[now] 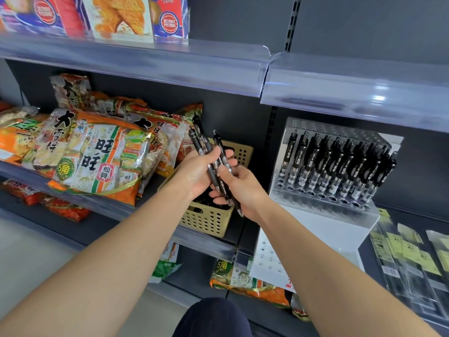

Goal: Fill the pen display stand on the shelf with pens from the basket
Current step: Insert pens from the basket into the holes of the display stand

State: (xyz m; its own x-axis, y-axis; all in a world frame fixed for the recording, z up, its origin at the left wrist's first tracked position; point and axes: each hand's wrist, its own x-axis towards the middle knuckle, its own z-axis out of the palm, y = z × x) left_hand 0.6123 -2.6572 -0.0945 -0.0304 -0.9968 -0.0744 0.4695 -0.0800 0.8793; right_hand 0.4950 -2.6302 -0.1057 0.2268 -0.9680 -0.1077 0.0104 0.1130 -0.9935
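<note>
My left hand [199, 171] grips a bunch of black pens [204, 144] above the tan perforated basket [209, 220] on the middle shelf. My right hand [243, 188] is against the same bunch, its fingers curled round one or two of the black pens, whose tips point down past my palm. More dark pens lie inside the basket, partly hidden by my hands. To the right stands the clear pen display stand [315, 198] on a white base, its rear rows packed with several upright black pens [340, 164] and its front row of holes mostly bare.
Orange snack bags [97, 154] crowd the shelf left of the basket. The clear shelf edge [352, 93] overhangs the stand from above. Packaged items [413, 259] lie to the stand's right. More snack bags [243, 283] sit on the shelf below.
</note>
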